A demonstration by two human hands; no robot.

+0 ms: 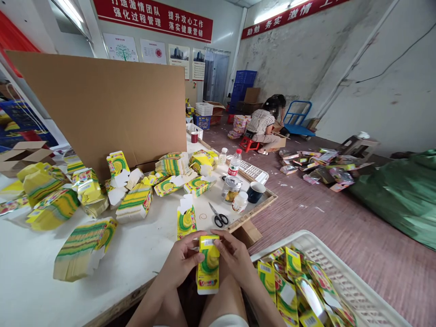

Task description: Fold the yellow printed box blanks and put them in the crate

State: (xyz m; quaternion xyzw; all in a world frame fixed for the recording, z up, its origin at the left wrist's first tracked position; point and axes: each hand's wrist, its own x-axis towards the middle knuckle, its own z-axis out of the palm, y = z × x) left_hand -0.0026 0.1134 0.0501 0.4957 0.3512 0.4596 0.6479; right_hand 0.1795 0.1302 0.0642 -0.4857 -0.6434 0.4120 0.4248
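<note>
Both my hands hold one small yellow-green carton (208,265) upright over my lap, at the table's near edge. My left hand (181,260) grips its left side, fingers curled round it. My right hand (234,255) pinches the top flap with fingertips and thumb. A second folded carton (186,221) stands on the white table (143,254) just beyond my hands. Stacks of flat carton blanks (81,249) lie to the left.
A white plastic crate (335,268) with several finished cartons sits at my right. Scissors (220,219), a jar (231,188), a dark mug (255,191) and a bottle (234,162) stand at the table's far corner. A large cardboard sheet (112,102) stands behind. Another person (264,125) sits across the floor.
</note>
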